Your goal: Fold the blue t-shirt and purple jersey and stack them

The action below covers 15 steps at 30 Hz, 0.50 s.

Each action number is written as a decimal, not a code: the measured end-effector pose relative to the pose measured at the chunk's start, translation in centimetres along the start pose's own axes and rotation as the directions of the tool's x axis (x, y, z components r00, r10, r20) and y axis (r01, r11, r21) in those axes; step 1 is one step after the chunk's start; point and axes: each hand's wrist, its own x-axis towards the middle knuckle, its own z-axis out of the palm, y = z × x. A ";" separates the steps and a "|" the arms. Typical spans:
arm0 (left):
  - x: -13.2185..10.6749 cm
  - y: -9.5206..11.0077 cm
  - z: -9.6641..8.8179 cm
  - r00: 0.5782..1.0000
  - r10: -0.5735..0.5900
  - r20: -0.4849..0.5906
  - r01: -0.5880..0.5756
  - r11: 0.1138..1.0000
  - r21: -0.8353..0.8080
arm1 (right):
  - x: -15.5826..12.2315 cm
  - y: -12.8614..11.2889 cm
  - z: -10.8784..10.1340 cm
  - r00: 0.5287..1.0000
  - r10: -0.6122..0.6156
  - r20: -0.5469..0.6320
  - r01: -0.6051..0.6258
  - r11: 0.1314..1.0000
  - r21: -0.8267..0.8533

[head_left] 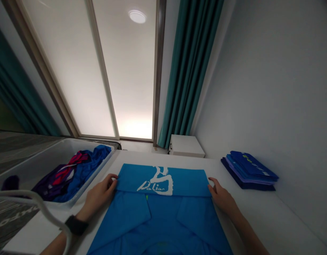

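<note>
A bright blue T-shirt (163, 212) lies flat on the white table (261, 212) in front of me, sleeves folded in. Its far end is folded back toward me, showing a white printed logo (158, 183). My left hand (101, 195) pinches the left corner of that folded flap, fingers closed on the cloth. On the right corner of the same flap rests my right hand (221, 196), fingers curled on the fabric edge. A black watch sits on my left wrist (75, 225).
A white bin (33, 166) at the left holds several crumpled blue, purple and pink garments. A stack of folded blue shirts (249, 170) sits at the right by the wall. A white cabinet (186, 145), teal curtains and a window stand beyond the table. A white cable crosses the lower left.
</note>
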 end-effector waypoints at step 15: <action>-0.1 -0.2 0.0 0.991 0.109 -0.081 -0.125 0.963 -0.240 | 0.0 0.7 -0.8 0.983 -0.164 -0.082 0.176 0.970 0.167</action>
